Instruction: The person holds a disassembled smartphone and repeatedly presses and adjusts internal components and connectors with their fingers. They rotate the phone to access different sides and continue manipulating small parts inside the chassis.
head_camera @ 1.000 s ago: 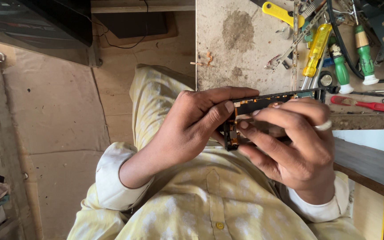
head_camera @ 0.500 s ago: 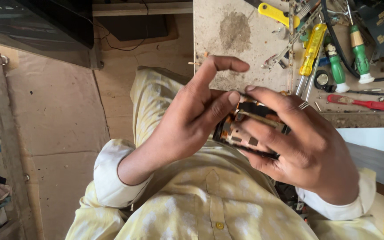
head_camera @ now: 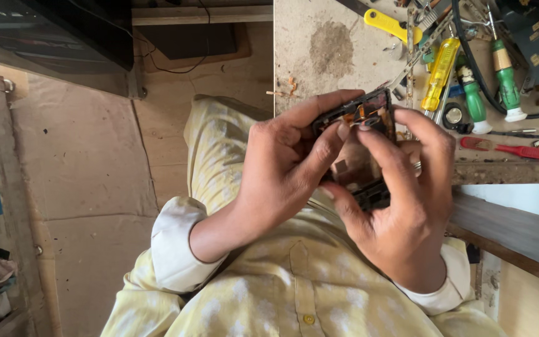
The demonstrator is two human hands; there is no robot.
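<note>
While both hands close around it, a small dark device (head_camera: 362, 146) sits opened up over the person's lap.

Nearest the camera are the pale yellow patterned shirt (head_camera: 294, 293) and its white cuffs; above them the left hand (head_camera: 282, 171) and right hand (head_camera: 407, 212) are pressed together, clamped on the device from either side. Its black frame is open on the upper face, showing orange and copper-coloured parts inside, with a brownish flat panel below and a ribbed black edge at the bottom. Left thumb and forefinger pinch its top rim; right fingers curl over the face, a ring on one. It is held just in front of the stained workbench (head_camera: 319, 56), where a yellow screwdriver (head_camera: 439, 75), green screwdrivers (head_camera: 505, 81) and a red-handled tool (head_camera: 519, 150) lie beyond.
</note>
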